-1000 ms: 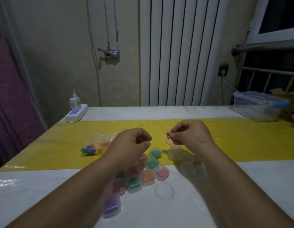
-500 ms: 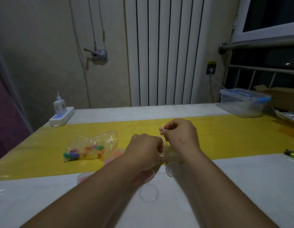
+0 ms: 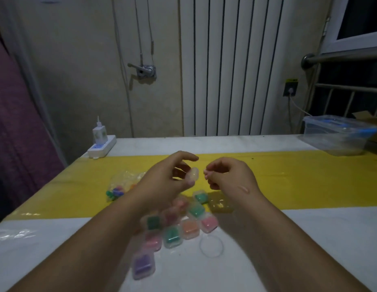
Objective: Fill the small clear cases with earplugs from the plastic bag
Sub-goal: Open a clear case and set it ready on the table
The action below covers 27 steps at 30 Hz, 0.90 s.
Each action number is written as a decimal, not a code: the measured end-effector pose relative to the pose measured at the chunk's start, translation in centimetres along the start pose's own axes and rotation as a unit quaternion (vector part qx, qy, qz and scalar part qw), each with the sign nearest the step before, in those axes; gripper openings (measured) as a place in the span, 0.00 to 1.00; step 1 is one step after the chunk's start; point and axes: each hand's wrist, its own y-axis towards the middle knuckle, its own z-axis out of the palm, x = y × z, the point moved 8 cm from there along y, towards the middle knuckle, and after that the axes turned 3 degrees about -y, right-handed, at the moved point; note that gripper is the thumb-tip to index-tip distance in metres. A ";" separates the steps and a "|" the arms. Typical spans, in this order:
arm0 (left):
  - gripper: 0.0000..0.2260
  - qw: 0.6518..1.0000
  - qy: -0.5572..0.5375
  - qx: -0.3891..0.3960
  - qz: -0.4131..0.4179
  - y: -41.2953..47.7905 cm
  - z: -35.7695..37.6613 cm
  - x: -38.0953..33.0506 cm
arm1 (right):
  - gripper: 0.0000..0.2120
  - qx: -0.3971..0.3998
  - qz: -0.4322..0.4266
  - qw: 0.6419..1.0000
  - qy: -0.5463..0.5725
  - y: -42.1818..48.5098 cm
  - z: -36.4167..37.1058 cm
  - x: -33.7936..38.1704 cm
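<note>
- Left hand (image 3: 168, 183) is raised above the desk (image 3: 310, 239), thumb and fingers pinching a small clear case (image 3: 193, 175) that is tilted on edge.
- Right hand (image 3: 230, 179) hovers just beside it, apart from the case. Its fingers are curled and the tips drawn together. A pale pink spot shows at the tips, but I cannot tell whether they hold anything.
- Plastic bag (image 3: 122, 183) lies on the yellow strip (image 3: 299, 182) to the left of the left hand, partly hidden by that wrist, with mixed coloured earplugs (image 3: 114, 191) bunched at its near end.
- Filled cases (image 3: 173, 237) sit in a loose cluster below the hands, on the white part of the desk and over the strip's near edge. They show green, pink, orange and purple contents.
- One empty case (image 3: 220, 202) rests on the strip just right of the cluster, under the right wrist.
- A clear ring (image 3: 212, 246) lies flat near the cluster's right side.
- At the far left edge a power strip (image 3: 102, 146) carries a white charger (image 3: 99, 133).
- A clear storage box (image 3: 335, 134) with a blue lid stands at the far right.
</note>
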 end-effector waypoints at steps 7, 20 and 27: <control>0.15 0.982 -0.182 -0.049 -0.007 -2.1 -2.8 2.6 | 0.05 0.051 -0.012 0.999 0.016 -1.9 2.4 1.3; 0.19 0.981 -0.186 -0.059 0.022 -2.0 -2.6 3.6 | 0.11 0.155 0.082 0.973 0.152 -3.9 4.9 1.2; 0.16 0.979 -0.198 -0.041 0.029 -2.2 -2.6 3.6 | 0.09 0.149 0.100 0.975 0.134 -3.6 4.7 1.0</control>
